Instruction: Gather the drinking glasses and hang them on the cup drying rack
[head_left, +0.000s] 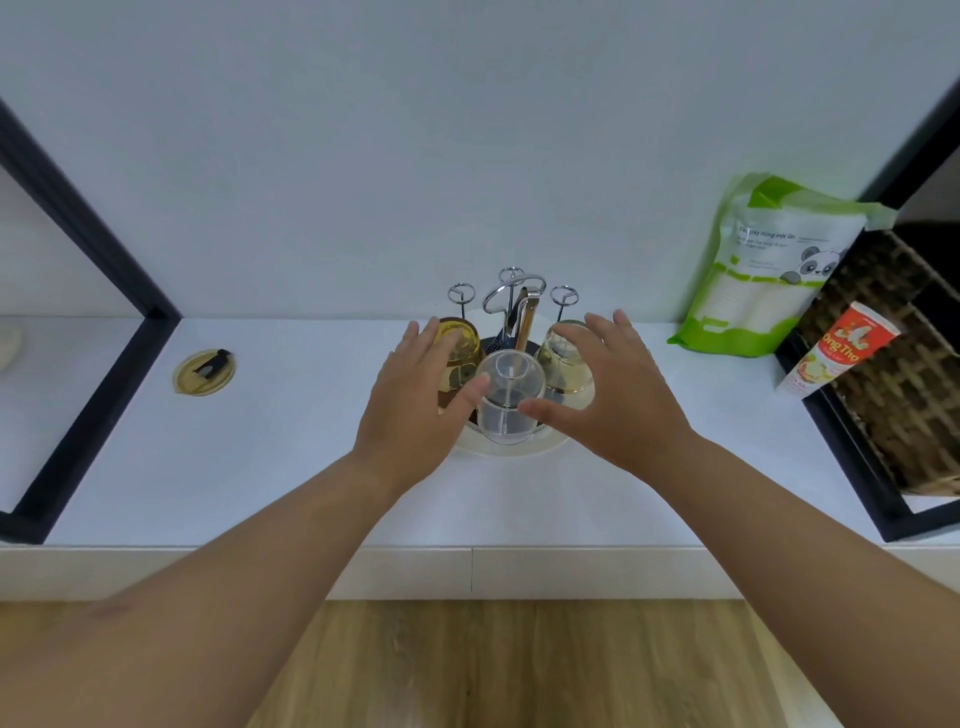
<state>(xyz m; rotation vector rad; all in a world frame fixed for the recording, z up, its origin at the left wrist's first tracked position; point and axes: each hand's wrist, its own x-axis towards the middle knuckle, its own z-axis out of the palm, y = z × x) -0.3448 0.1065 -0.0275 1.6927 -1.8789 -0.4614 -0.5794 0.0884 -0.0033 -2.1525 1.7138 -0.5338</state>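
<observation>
Both hands are spread apart, holding nothing: the left hand (415, 384) and right hand (613, 384) are flanking the clear glass (506, 400) on the rack (511, 296), near the desk's (291, 467) back edge. It looks seated; checking gently would be wise.

Both forearms are showing bare, with no sleeve reaching down to either wrist. The left hand (415, 395) and the right hand (613, 395) are wearing no gloves, rings or watch. Fingernails are showing short and unpainted at the fingertips of each hand.
</observation>
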